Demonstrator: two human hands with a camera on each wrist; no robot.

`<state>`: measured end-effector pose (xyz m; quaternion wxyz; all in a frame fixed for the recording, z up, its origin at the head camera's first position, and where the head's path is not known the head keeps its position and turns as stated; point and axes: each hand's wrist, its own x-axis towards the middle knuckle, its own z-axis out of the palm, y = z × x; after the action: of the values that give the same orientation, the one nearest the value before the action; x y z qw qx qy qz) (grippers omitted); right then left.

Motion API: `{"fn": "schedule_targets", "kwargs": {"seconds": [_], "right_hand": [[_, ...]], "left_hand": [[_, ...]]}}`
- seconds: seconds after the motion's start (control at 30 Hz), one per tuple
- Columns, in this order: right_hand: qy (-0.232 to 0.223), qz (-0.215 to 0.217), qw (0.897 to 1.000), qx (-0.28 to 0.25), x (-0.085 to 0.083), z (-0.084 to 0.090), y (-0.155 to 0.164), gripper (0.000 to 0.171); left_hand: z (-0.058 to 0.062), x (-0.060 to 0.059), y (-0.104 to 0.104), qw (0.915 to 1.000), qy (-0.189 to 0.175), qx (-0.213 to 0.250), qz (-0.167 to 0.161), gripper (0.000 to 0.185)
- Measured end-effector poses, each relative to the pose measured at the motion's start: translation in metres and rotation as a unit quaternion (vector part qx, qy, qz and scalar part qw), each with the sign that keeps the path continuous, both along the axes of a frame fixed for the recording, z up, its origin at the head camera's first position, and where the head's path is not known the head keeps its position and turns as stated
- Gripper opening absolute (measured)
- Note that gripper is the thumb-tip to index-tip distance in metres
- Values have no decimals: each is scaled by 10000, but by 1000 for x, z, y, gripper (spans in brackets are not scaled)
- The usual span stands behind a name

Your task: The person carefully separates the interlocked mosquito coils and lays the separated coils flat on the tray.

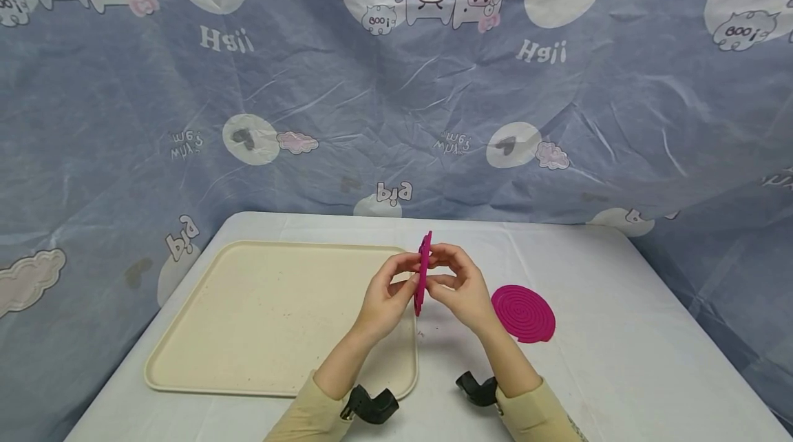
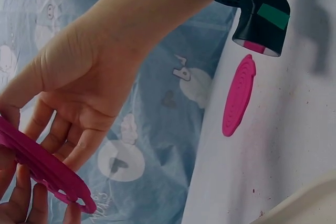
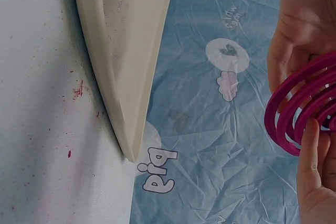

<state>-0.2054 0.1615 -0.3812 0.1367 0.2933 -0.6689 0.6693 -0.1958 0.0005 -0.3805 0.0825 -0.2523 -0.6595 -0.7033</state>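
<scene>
A thin magenta spiral disc (image 1: 423, 275) is held up on its edge over the tray's right side. My left hand (image 1: 385, 299) pinches it from the left with thumb and fingers. From the other side my right hand (image 1: 466, 290) grips it too, fingers bent against its face. In the right wrist view, gaps show between the rings of the held disc (image 3: 286, 111). A second magenta spiral disc (image 1: 523, 313) lies flat on the table, just right of my right wrist; a small tab juts from its near edge.
A cream tray (image 1: 279, 318) with a raised rim takes up the table's left half. The white table (image 1: 619, 332) carries small reddish specks near the tray. Behind hangs a blue printed cloth (image 1: 384, 98). Black wrist cameras (image 1: 372, 405) sit on both forearms.
</scene>
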Motion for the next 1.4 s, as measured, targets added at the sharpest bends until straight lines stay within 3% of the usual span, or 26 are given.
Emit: {"fn": "schedule_targets", "kwargs": {"seconds": [0.2,0.43,0.63,0.97,1.13,1.4], "right_hand": [[-116,-66,9998,118,0,2,1,48],[-288,648,9970,-308,0,2,1,45],[-271,786,9957,-413,0,1,1,45],[-507,748,9957,-222,0,3,4,58],[-417,835,9956,-22,1,4,6,61],[-410,889,9945,377,0,7,10,65]], "left_hand": [[-4,-2,0,9990,-242,356,-107,30],[-4,-2,1,9953,-656,661,-267,27],[-5,-3,1,9928,-919,750,-147,38],[-7,-5,-3,9877,-1332,800,-175,50],[-7,-6,-5,9852,-1463,778,-428,54],[-6,-8,-11,9868,-1427,598,-483,55]]}}
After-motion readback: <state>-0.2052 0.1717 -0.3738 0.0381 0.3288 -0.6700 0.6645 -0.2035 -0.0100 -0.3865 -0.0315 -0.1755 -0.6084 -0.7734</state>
